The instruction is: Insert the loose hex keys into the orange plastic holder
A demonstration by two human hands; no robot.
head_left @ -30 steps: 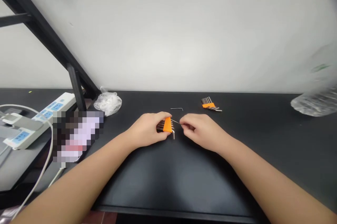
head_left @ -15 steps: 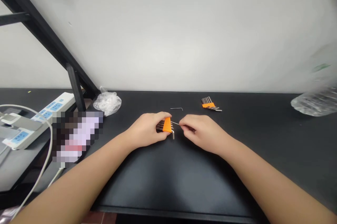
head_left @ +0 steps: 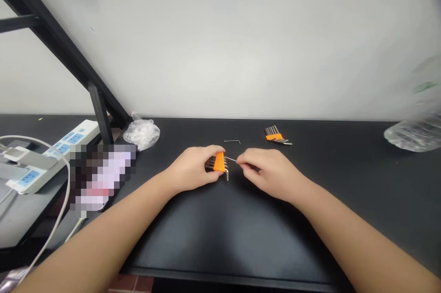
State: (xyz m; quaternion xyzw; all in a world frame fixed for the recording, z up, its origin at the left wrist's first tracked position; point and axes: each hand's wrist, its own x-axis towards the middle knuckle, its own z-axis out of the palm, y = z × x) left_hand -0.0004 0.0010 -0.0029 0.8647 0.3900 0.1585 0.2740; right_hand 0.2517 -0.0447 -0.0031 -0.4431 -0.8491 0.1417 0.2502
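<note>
My left hand (head_left: 193,168) grips an orange hex key holder (head_left: 219,162) between thumb and fingers, with several dark keys through it and one bent silver end pointing toward me. In my right hand (head_left: 265,169), thumb and forefinger pinch a thin hex key (head_left: 230,159). Its far tip reaches the holder's upper right edge; whether it sits in a slot is too small to tell. Beyond my hands a loose small L-shaped hex key (head_left: 233,141) lies on the black table. A second orange holder with hex keys (head_left: 274,137) rests to its right.
A crumpled clear plastic bag (head_left: 142,134) lies at the back left, and another plastic bag (head_left: 413,134) at the far right. On the left are a white power strip (head_left: 74,139), a cable (head_left: 65,192), a pixelated device (head_left: 106,178) and a black metal frame (head_left: 99,111).
My right hand has shifted slightly up and right, its fingers a little more open below the pinch. The left hand keeps the holder in place; the view has shifted slightly.
</note>
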